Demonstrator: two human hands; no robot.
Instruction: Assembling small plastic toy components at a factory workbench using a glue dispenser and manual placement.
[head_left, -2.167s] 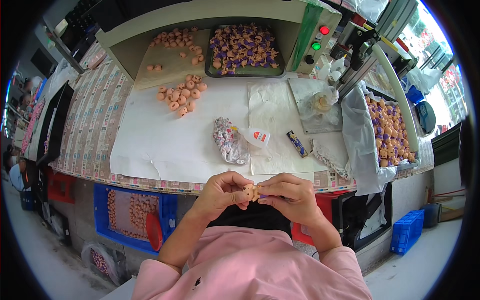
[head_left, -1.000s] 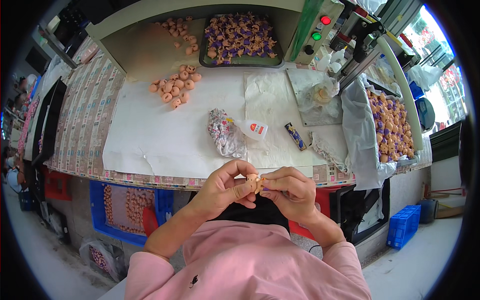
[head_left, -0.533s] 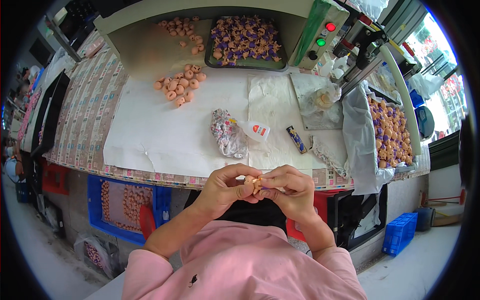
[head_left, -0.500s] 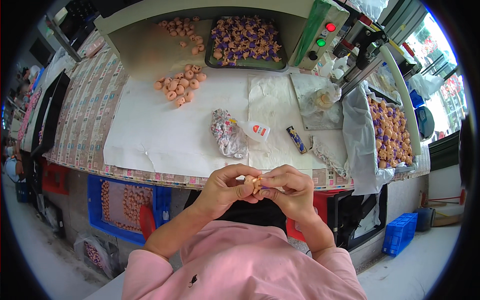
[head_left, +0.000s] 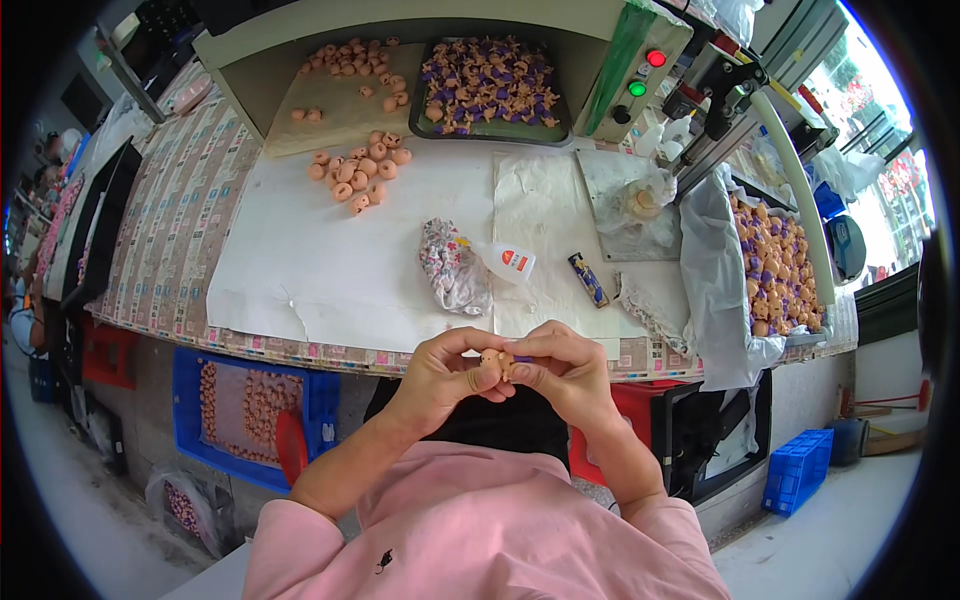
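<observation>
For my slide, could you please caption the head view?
Left hand and right hand hold a small figure by the worktable.

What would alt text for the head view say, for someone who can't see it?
A person's left hand and right hand pinch a small toy figure at a worktable. On it lie a white bottle, floral cloth and loose doll heads; a dark tray of purple-and-tan pieces sits beyond.

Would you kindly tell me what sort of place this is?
Probably a toy assembly workshop: peach heads lie piled on the workbench, a black tray holds many doll bodies, and the left hand and right hand hold a small doll.
</observation>
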